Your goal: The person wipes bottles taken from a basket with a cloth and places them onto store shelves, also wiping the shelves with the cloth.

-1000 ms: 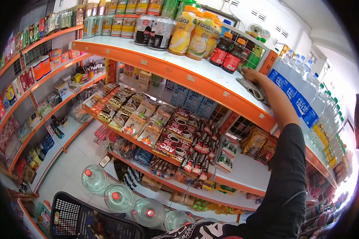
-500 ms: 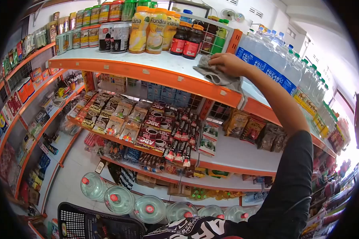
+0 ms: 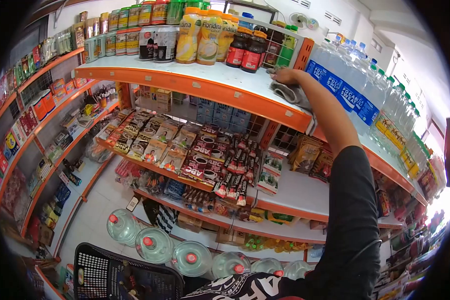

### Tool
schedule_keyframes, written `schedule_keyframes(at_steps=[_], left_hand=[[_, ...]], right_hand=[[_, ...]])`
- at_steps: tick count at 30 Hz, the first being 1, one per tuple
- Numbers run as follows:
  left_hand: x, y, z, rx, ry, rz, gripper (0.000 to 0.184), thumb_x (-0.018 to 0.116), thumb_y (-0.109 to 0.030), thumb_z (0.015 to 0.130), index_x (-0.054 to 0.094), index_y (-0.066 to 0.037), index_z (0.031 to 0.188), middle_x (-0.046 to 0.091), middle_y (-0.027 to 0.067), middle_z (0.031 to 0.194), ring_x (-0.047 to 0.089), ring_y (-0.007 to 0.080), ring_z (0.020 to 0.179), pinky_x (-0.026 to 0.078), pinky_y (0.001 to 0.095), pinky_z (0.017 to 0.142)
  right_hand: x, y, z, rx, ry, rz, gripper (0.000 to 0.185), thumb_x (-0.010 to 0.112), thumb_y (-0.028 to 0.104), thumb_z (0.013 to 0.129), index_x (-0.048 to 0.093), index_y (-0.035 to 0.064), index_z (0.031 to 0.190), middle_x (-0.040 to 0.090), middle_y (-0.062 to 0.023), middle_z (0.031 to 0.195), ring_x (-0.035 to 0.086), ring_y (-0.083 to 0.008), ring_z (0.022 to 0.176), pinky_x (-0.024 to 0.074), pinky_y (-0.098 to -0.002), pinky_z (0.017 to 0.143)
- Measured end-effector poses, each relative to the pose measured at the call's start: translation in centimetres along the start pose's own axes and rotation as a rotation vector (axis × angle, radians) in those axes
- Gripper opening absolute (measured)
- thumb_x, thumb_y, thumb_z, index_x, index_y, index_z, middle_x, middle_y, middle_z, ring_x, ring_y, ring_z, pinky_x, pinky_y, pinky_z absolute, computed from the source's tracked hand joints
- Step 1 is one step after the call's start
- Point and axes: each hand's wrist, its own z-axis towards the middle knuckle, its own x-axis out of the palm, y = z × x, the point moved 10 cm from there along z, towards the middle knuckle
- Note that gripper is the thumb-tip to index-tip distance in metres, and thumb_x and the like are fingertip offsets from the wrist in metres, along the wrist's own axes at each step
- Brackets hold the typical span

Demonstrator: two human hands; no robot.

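My right hand (image 3: 291, 76) reaches up to the top shelf (image 3: 205, 74) and presses a bunched grey cloth (image 3: 286, 93) on its white surface near the right end. My fingers are curled on the cloth, partly hidden behind the hand. Just left of the hand stand dark bottles with red labels (image 3: 253, 55). Further left are yellow Floridina bottles (image 3: 210, 40) and black drink cans (image 3: 164, 45). To the right, bottles with blue labels (image 3: 341, 82) line the adjoining shelf. My left hand is out of view.
Below, coffee sachets (image 3: 200, 155) fill a lower shelf with an orange edge. Large water bottles with red caps (image 3: 191, 258) stand along the floor, beside a black basket (image 3: 92, 265). Another stocked shelf unit (image 3: 45, 127) curves along the left.
My right hand has drawn the cloth inward, towards the shelf's back right corner, and the cloth is more bunched. The view has shifted slightly, so the shelves appear further right.
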Motion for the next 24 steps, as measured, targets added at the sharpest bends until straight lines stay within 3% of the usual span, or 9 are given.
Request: schedule_keyframes(at_steps=[2, 3, 6, 10, 14, 16, 20, 23, 24], left_hand=[[-0.1, 0.4, -0.1, 0.003, 0.000, 0.006, 0.055, 0.067, -0.025, 0.079, 0.045, 0.005, 0.120, 0.053, 0.0239, 0.113, 0.055, 0.0377, 0.097, 0.046, 0.0454, 0.085], [-0.1, 0.7, -0.1, 0.001, -0.002, 0.005, 0.055, 0.067, -0.025, 0.079, 0.045, 0.005, 0.119, 0.053, 0.0239, 0.113, 0.055, 0.0377, 0.097, 0.046, 0.0454, 0.085], [-0.3, 1.2, -0.5, -0.003, 0.001, 0.006, 0.054, 0.067, -0.025, 0.079, 0.045, 0.005, 0.119, 0.053, 0.0239, 0.112, 0.055, 0.0376, 0.097, 0.046, 0.0453, 0.085], [-0.6, 1.7, -0.7, 0.002, 0.002, 0.003, 0.054, 0.066, -0.025, 0.080, 0.045, 0.006, 0.119, 0.053, 0.0238, 0.112, 0.055, 0.0375, 0.097, 0.046, 0.0452, 0.085], [-0.5, 2.0, -1.2, 0.005, 0.005, -0.006, 0.054, 0.066, -0.024, 0.080, 0.045, 0.006, 0.119, 0.054, 0.0237, 0.112, 0.055, 0.0374, 0.097, 0.046, 0.0451, 0.085], [-0.5, 2.6, -1.1, 0.010, 0.000, -0.015, 0.054, 0.066, -0.024, 0.080, 0.045, 0.006, 0.118, 0.054, 0.0237, 0.112, 0.055, 0.0374, 0.096, 0.046, 0.0451, 0.085], [-1.0, 4.2, -1.0, 0.005, -0.029, -0.032, 0.053, 0.066, -0.024, 0.080, 0.045, 0.006, 0.118, 0.054, 0.0237, 0.112, 0.056, 0.0373, 0.096, 0.046, 0.0450, 0.085], [-1.4, 5.8, -1.3, -0.016, -0.054, -0.048, 0.053, 0.066, -0.023, 0.080, 0.045, 0.007, 0.118, 0.054, 0.0236, 0.111, 0.056, 0.0372, 0.096, 0.046, 0.0449, 0.085], [-1.6, 6.3, -1.5, -0.027, -0.062, -0.053, 0.053, 0.066, -0.023, 0.080, 0.045, 0.007, 0.118, 0.054, 0.0236, 0.111, 0.056, 0.0372, 0.096, 0.046, 0.0449, 0.084]], right_hand=[[0.6, 2.4, 1.3, -0.244, -0.119, -0.415, 0.043, 0.054, 0.026, 0.081, 0.052, 0.0073, 0.120, 0.055, -0.0195, 0.115, 0.051, -0.0323, 0.108, 0.0413, -0.0375, 0.089], [0.7, 2.8, 0.7, -0.244, -0.116, -0.412, 0.043, 0.054, 0.026, 0.081, 0.052, 0.0073, 0.120, 0.055, -0.0195, 0.115, 0.051, -0.0323, 0.108, 0.0413, -0.0375, 0.089], [-1.4, 7.5, -4.9, -0.463, -0.178, -0.170, 0.043, 0.056, 0.013, 0.072, 0.059, 0.0114, 0.115, 0.054, -0.0175, 0.119, 0.051, -0.0316, 0.110, 0.0414, -0.0350, 0.092], [-2.2, 10.3, -10.2, -0.496, -0.176, -0.061, 0.045, 0.054, 0.002, 0.066, 0.064, 0.0120, 0.109, 0.055, -0.0156, 0.119, 0.052, -0.0307, 0.108, 0.0419, -0.0345, 0.092], [-3.6, 14.0, -18.2, -0.573, -0.226, -0.017, 0.043, 0.052, -0.001, 0.067, 0.065, 0.0099, 0.106, 0.059, -0.0135, 0.114, 0.056, -0.0275, 0.104, 0.0431, -0.0334, 0.090], [-4.3, 15.4, -22.3, -0.706, -0.105, 0.150, 0.042, 0.051, 0.000, 0.068, 0.065, 0.0092, 0.107, 0.063, -0.0123, 0.108, 0.057, -0.0251, 0.102, 0.0438, -0.0318, 0.089], [-7.8, 9.2, -23.3, -0.495, -0.184, 0.269, 0.036, 0.053, 0.006, 0.073, 0.064, 0.0073, 0.108, 0.065, -0.0122, 0.103, 0.059, -0.0242, 0.099, 0.0456, -0.0307, 0.085], [-8.2, 3.3, -21.3, -0.184, -0.497, 0.372, 0.034, 0.057, 0.019, 0.078, 0.063, 0.0062, 0.108, 0.066, -0.0122, 0.098, 0.062, -0.0246, 0.092, 0.0477, -0.0312, 0.080], [-6.0, 3.0, -20.1, -0.192, -0.497, 0.368, 0.034, 0.057, 0.019, 0.078, 0.063, 0.0062, 0.108, 0.066, -0.0122, 0.098, 0.062, -0.0246, 0.092, 0.0477, -0.0312, 0.080]])
